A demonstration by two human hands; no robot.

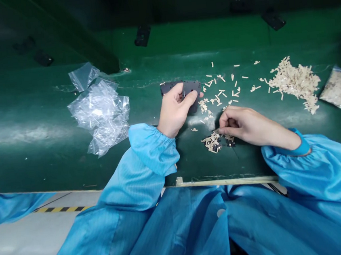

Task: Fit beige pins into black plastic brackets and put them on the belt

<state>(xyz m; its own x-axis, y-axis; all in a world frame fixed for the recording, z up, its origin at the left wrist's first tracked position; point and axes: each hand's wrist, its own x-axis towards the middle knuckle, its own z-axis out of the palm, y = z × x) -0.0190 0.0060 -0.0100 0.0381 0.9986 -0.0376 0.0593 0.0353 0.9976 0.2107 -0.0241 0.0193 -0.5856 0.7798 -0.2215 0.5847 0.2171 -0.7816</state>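
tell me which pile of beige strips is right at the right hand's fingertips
The small cluster on the green surface, directly under the right hand's fingertips. The much larger heap lies farther right, well away from that hand.

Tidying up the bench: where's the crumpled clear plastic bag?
In the head view, the crumpled clear plastic bag lies on the green bench, left of the left hand.
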